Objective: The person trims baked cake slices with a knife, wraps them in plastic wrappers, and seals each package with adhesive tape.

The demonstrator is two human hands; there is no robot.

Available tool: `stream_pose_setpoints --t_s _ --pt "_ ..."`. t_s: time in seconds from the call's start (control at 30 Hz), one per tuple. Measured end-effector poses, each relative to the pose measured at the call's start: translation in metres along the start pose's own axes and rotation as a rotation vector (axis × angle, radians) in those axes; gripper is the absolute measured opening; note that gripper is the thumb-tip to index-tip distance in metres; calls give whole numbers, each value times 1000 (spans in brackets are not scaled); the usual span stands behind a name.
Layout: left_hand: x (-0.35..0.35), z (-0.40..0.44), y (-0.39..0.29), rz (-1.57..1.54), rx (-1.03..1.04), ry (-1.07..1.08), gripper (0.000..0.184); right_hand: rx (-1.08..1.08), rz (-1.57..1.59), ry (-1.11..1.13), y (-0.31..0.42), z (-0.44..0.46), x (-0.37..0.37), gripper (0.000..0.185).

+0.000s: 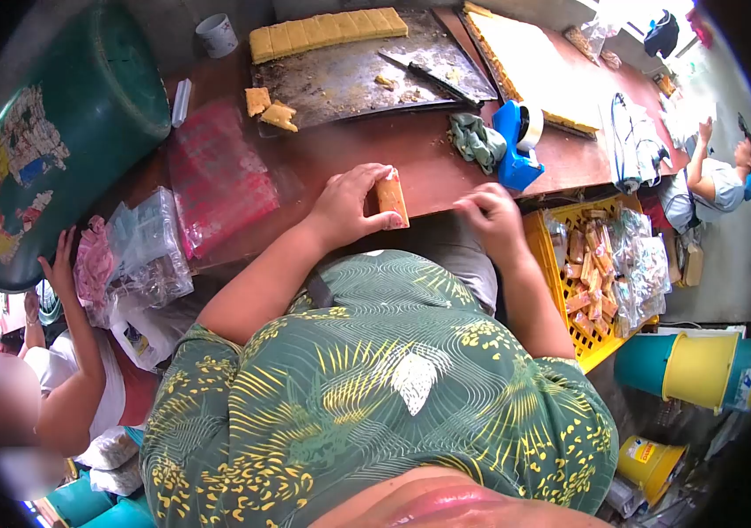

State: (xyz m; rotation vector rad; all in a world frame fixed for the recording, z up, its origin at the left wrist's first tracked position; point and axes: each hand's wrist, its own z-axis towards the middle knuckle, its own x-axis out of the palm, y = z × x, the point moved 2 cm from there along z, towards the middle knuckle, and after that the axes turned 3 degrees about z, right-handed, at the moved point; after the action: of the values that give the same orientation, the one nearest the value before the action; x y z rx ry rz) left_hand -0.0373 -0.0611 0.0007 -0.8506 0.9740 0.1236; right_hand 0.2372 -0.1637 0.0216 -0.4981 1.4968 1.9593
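Note:
My left hand (353, 204) grips a rectangular slice of orange-yellow cake (391, 201) at the table's front edge, its thumb and fingers at the slice's two ends. The slice looks wrapped in clear plastic, though that is hard to make out. To its right, apart from the slice, my right hand (491, 218) hovers with curled fingers and the thumb drawn in. Whether anything small is between those fingers is hidden. Beyond that hand stands a blue tape dispenser (516, 151) with a roll of tape, beside a crumpled grey-green cloth (477, 141).
A metal tray (340, 92) bears a cut yellow cake row (329, 33) and a knife (432, 77). Another sheet cake (529, 66) lies right of it. A yellow crate (541, 255) holds wrapped slices. Red plastic sheets (219, 172) lie left. Co-workers are at both sides, one touching a green tub (120, 106).

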Motion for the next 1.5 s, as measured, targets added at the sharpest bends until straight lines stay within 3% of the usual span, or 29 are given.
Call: stream_pose_setpoints --t_s 0.1,0.17,0.3,0.4,0.5,0.57,0.6,0.67,0.7,0.73,0.77,0.83,0.93,1.03,1.07,1.17,1.23,1.33,1.43,1.47,1.5 --pt "2 -1 3 -15 11 -29 80 -200 222 274 45 3 44 20" --pt "2 -2 4 -23 32 -37 73 -323 303 288 43 12 66 18" --pt "2 0 12 -180 34 -18 62 -67 293 249 23 39 81 28" --pt "6 -2 14 -38 61 -43 61 135 239 215 33 55 78 41" --pt "7 -3 3 109 62 -70 60 -104 172 45 30 60 65 38" --pt "6 -5 2 94 58 -92 54 -37 240 -80 38 52 24 34" --pt "5 -5 3 65 57 -96 52 -140 175 -253 24 51 2 32" --pt "7 -3 8 -19 71 -141 45 -119 18 -573 -6 45 -52 31" --pt "6 -2 8 -27 61 -131 44 121 157 -613 -19 41 -76 33" --pt "5 1 5 -36 51 -123 44 108 -64 -660 -52 39 -96 35" --pt "4 3 4 -44 42 -117 43 237 91 -547 -94 38 -106 39" --pt "4 7 4 -58 54 -107 42 717 291 -338 -83 40 -104 38" --pt "2 8 5 -88 56 -85 45 743 487 -230 -100 50 -90 34" --pt "2 6 6 -240 14 -63 45 203 265 -581 -85 49 -70 31" --pt "3 4 7 -309 -7 -58 45 1 -100 -631 -62 40 -71 27" --pt "8 -1 10 -593 -73 -79 41 -67 -582 -597 -31 9 -67 25" --pt "10 -1 13 -529 4 -116 42 9 -692 -581 -58 -12 -72 24" --pt "-1 0 3 -490 27 -135 44 112 -662 -571 -72 -28 -85 23" --pt "-3 -2 1 -432 87 -169 43 245 6 -331 -62 -15 -71 21" --pt "-3 -1 1 -404 129 -188 43 157 123 -256 -52 -4 -56 21" --pt "-4 -1 0 -363 141 -202 42 129 39 -64 -20 8 -45 21"
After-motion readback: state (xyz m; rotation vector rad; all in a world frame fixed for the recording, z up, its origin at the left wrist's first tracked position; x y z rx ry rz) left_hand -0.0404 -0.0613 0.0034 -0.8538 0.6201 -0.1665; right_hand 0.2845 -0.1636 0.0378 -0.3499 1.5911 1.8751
